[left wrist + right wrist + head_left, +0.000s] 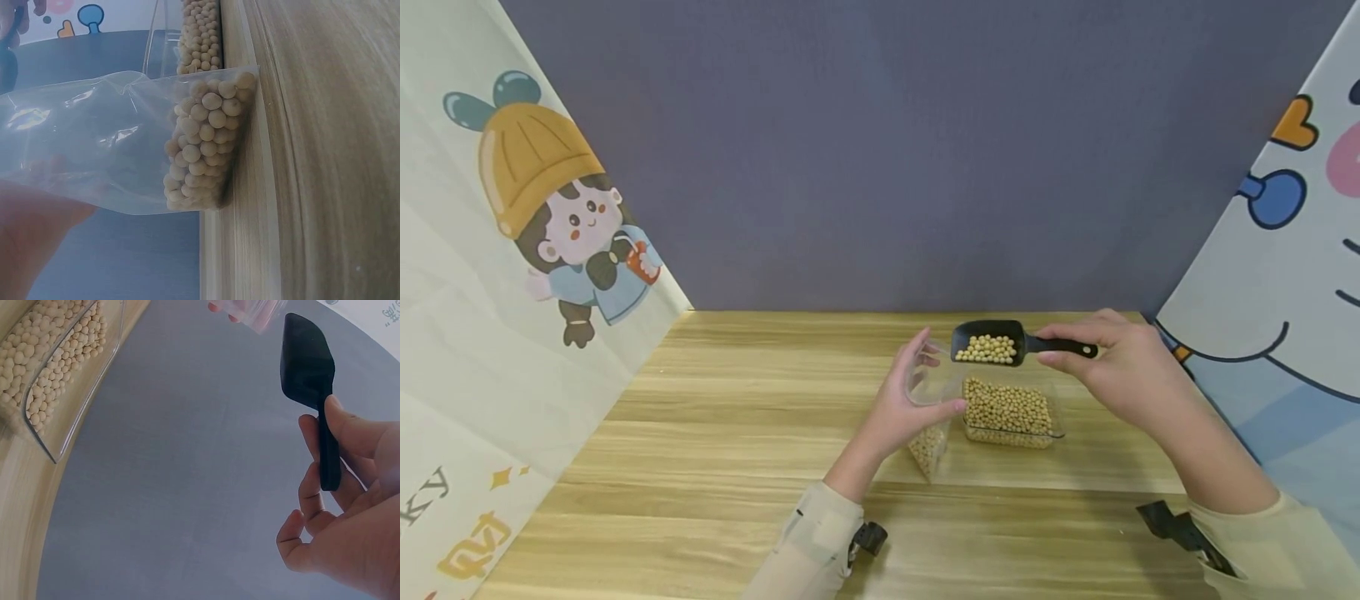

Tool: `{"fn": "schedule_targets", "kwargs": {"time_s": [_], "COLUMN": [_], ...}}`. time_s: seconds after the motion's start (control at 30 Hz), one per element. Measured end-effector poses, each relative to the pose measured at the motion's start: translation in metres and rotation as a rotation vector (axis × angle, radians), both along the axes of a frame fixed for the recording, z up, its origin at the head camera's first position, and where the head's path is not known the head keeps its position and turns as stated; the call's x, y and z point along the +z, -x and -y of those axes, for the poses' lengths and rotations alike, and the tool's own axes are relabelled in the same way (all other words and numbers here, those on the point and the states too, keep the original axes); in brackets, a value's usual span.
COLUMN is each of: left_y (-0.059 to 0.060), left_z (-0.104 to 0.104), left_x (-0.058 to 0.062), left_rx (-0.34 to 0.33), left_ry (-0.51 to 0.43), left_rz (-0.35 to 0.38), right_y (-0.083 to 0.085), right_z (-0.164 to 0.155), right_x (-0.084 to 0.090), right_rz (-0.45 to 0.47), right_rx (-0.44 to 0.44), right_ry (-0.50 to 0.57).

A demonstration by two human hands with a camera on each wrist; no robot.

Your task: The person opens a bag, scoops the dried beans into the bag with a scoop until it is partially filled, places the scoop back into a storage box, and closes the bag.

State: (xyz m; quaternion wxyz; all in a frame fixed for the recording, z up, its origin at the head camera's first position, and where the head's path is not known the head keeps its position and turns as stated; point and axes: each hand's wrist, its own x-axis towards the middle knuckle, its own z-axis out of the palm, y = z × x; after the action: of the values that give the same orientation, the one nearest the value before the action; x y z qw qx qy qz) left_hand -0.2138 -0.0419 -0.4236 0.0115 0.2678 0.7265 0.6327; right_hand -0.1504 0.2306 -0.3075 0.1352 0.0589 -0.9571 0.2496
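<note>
My left hand [891,408] holds the mouth of a clear plastic bag [81,137], fingers and thumb curved around its opening. The bag stands upright on the table, with pale yellow soybeans [203,137] filling its bottom. In my right hand [1123,367], thumb and fingers pinch the handle of a black scoop [307,362]. A heap of soybeans [987,349] lies in the scoop, which is raised level in the head view, its front edge right at the bag's mouth. Below it sits a clear plastic box [1057,417] with many soybeans inside, just right of the bag.
The wood-grain table [737,433] ends at a grey-blue back panel [880,167]. Printed cartoon panels stand at the left [467,333] and the right [1225,300]. The box and the bag are close together.
</note>
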Motion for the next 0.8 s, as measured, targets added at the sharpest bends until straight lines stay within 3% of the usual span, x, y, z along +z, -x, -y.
{"fn": "schedule_targets", "kwargs": {"time_s": [0.8], "left_y": [-0.0004], "left_z": [0.0], "left_x": [-0.0005], "left_rx": [-0.004], "left_ry": [-0.004], "left_rz": [0.001], "right_y": [0.0005], "right_z": [0.0041], "right_x": [0.0003], "right_rz": [-0.028], "right_rx": [0.002], "right_ry": [-0.027]}}
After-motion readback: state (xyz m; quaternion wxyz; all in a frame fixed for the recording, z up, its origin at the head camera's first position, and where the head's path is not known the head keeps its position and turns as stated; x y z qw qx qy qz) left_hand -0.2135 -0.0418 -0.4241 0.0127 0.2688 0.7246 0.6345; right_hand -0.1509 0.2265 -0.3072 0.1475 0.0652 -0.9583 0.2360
